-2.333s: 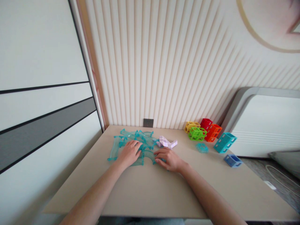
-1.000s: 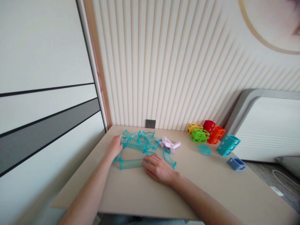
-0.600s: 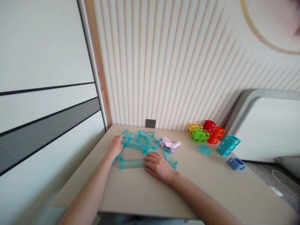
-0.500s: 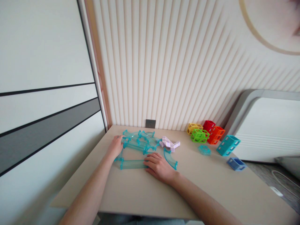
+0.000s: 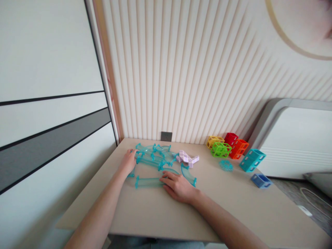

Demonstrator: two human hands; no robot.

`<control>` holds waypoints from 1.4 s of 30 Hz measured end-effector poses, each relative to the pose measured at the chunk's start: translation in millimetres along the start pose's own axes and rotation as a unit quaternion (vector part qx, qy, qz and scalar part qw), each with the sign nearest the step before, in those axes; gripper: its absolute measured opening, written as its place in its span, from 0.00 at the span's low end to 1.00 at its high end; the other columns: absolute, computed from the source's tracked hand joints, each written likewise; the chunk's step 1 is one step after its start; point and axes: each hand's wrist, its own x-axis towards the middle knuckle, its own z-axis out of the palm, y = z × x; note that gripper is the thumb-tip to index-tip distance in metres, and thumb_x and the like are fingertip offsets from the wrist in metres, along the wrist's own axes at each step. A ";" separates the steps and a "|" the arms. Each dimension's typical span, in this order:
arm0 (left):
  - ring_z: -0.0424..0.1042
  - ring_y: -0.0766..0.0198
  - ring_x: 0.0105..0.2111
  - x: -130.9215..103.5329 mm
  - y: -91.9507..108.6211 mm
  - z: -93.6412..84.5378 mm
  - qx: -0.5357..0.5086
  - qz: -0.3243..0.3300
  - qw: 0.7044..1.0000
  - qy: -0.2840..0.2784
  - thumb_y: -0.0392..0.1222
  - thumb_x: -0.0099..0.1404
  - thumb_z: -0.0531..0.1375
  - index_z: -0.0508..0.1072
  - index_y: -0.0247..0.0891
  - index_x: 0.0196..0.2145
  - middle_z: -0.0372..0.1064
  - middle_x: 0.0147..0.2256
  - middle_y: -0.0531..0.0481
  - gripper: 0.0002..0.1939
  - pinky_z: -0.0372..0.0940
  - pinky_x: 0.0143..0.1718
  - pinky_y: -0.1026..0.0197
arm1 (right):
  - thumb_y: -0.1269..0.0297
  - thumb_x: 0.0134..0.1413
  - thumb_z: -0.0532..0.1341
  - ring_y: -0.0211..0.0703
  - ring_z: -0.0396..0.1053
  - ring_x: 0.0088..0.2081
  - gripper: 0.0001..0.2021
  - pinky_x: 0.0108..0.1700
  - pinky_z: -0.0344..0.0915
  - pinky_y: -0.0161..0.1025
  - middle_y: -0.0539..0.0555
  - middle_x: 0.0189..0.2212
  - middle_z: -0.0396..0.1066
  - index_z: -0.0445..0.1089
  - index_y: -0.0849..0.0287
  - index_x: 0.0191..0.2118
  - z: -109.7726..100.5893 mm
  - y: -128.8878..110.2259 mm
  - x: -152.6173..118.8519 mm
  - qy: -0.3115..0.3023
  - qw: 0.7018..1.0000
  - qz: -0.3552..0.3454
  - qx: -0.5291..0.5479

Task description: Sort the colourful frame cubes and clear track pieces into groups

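Note:
Several translucent teal track pieces lie in a cluster (image 5: 155,154) on the beige table (image 5: 145,214). My left hand (image 5: 128,162) is closed at the cluster's left side, its fingertips on a teal piece. A straight teal piece (image 5: 149,182) lies nearer the front, crosswise. Over its right end is my right hand (image 5: 177,186), with fingers closed round that end, partly hiding it. Just right of that hand lies a curved teal piece (image 5: 188,174). A lilac and white folded block toy (image 5: 186,159) rests behind it.
Yellow (image 5: 214,141), green (image 5: 221,149), red (image 5: 230,139) and orange (image 5: 239,149) frame blocks stand at the back right. Nearby are a teal openwork disc (image 5: 226,165), a teal block (image 5: 252,160) and a blue block (image 5: 261,181). A ribbed wall (image 5: 166,69) borders the back.
The straight piece at the front has shifted slightly right with my right hand, and its left end now sits apart from the piece at the left. My left hand has barely moved.

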 end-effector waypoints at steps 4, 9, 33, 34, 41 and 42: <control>0.69 0.53 0.54 -3.0 1.4 -2.6 0.017 -0.001 1.000 -0.001 0.24 0.62 0.51 0.69 0.39 0.55 0.64 0.55 0.38 0.25 0.64 0.56 0.52 | 0.65 0.68 0.52 0.48 0.64 0.59 0.15 0.57 0.67 0.43 0.61 0.49 0.71 0.66 0.59 0.57 3.2 5.5 -0.5 0.007 1.000 -0.023 -0.009; 0.66 0.51 0.57 -4.1 7.9 -10.5 0.041 -0.007 0.999 0.024 0.23 0.60 0.51 0.68 0.39 0.56 0.63 0.57 0.38 0.28 0.63 0.57 0.50 | 0.65 0.69 0.52 0.46 0.66 0.57 0.16 0.58 0.66 0.43 0.61 0.49 0.71 0.66 0.59 0.57 7.0 10.9 -0.2 0.021 0.998 -0.044 -0.032; 0.70 0.54 0.52 -16.0 43.5 -12.4 -0.002 0.267 0.959 -0.093 0.37 0.65 0.61 0.71 0.45 0.52 0.74 0.51 0.49 0.18 0.60 0.57 0.51 | 0.80 0.59 0.49 0.44 0.71 0.50 0.24 0.52 0.70 0.41 0.59 0.54 0.67 0.64 0.55 0.57 8.3 13.8 -2.2 0.025 0.995 0.046 0.079; 0.70 0.54 0.52 -15.5 42.9 -12.0 -0.007 0.268 0.959 -0.094 0.36 0.65 0.61 0.71 0.45 0.51 0.74 0.51 0.49 0.17 0.60 0.57 0.50 | 0.80 0.59 0.49 0.44 0.71 0.50 0.23 0.53 0.69 0.41 0.59 0.54 0.67 0.65 0.55 0.56 9.8 14.7 -1.8 0.040 0.993 0.051 0.097; 0.71 0.54 0.51 -12.9 36.3 -9.8 -0.064 0.274 0.954 -0.100 0.38 0.65 0.62 0.72 0.44 0.48 0.74 0.49 0.48 0.13 0.61 0.55 0.51 | 0.75 0.65 0.48 0.43 0.71 0.47 0.19 0.47 0.72 0.41 0.58 0.50 0.67 0.66 0.52 0.55 16.3 18.5 -1.2 0.098 0.976 0.069 0.183; 0.71 0.54 0.51 -12.9 36.1 -10.0 -0.068 0.276 0.954 -0.100 0.38 0.65 0.61 0.72 0.44 0.47 0.75 0.48 0.48 0.12 0.60 0.55 0.51 | 0.74 0.66 0.48 0.43 0.70 0.47 0.18 0.45 0.73 0.40 0.58 0.50 0.67 0.66 0.51 0.55 16.6 18.5 -1.3 0.104 0.972 0.071 0.200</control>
